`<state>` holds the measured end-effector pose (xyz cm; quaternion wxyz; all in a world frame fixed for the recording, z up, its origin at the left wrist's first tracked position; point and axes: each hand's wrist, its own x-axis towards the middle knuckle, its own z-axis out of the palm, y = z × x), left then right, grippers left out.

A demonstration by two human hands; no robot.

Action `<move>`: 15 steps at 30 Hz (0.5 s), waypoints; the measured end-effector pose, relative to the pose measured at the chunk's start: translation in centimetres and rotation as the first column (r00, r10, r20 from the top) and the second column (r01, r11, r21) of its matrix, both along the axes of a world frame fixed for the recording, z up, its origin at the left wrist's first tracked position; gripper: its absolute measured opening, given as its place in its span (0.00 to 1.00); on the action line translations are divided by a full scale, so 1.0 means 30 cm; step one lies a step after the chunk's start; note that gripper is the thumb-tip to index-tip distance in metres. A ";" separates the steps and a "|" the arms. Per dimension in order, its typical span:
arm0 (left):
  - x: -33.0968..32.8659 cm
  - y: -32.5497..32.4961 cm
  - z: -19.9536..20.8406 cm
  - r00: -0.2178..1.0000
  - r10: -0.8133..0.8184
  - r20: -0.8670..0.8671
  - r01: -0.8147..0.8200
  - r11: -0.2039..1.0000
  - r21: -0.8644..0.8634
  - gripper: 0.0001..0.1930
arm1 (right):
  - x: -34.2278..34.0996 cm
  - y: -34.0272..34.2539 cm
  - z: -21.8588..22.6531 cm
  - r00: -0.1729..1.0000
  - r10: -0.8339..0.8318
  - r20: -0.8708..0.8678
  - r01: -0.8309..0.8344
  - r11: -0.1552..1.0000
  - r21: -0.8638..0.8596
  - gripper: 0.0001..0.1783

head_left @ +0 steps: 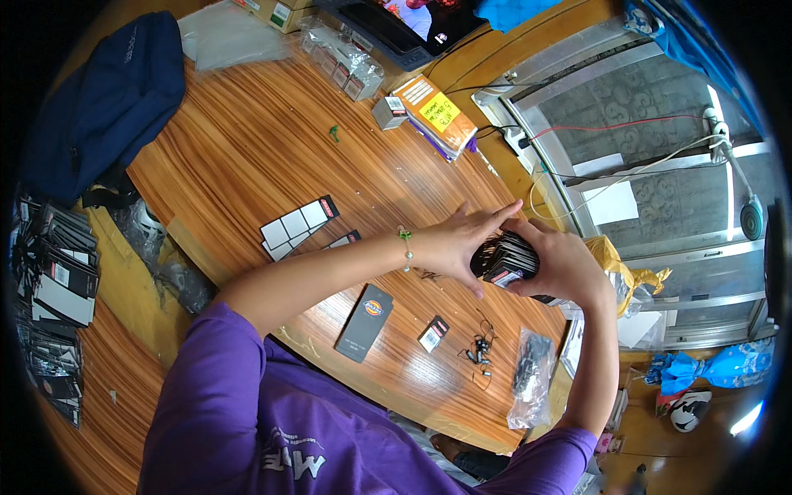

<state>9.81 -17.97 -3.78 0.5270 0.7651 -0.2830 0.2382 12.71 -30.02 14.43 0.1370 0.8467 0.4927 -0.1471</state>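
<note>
My right hand (569,264) curves around a thick stack of black hang tags (510,254), thumb along its near side. On the stack's left side is my left hand (458,243), fingers stretched and thumb apart; whether it touches the tags I cannot tell. Under and beside my left forearm lie white-panelled tags (299,226) and part of another tag. Closer to me are a large dark grey tag (364,322) and a small black-and-white tag (433,334). Beside them sits a little heap of black strings with fasteners (478,351).
A clear plastic bag with dark contents (532,375) lies near the table's right edge. Farther back are an orange notebook (436,115), a small box (389,113) and a screen (417,21). Left, a navy bag (111,99) and many bundled tags (62,289). A window stands right.
</note>
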 end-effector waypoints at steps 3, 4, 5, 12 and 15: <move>0.027 -0.023 0.005 0.925 -0.286 -0.251 0.204 0.930 -0.307 0.61 | -0.009 -0.007 0.017 1.000 0.022 0.004 -0.022 1.000 0.013 0.38; 0.019 -0.027 0.013 0.967 -0.181 -0.179 0.119 0.943 -0.309 0.51 | -0.012 -0.018 0.018 1.000 0.024 -0.005 -0.024 0.999 0.026 0.38; 0.019 -0.021 0.022 0.965 -0.155 -0.210 0.113 0.973 -0.200 0.46 | -0.014 -0.027 0.017 1.000 0.027 -0.014 -0.027 0.999 0.039 0.38; 0.028 0.040 0.015 0.983 0.022 -0.185 -0.002 0.994 0.111 0.22 | 0.012 -0.081 -0.061 0.998 -0.059 0.006 0.058 0.993 0.103 0.38; 0.069 0.042 -0.041 0.968 -0.143 -0.205 0.145 0.989 -0.006 0.24 | 0.027 -0.081 -0.076 0.998 -0.061 -0.023 0.063 0.986 0.154 0.37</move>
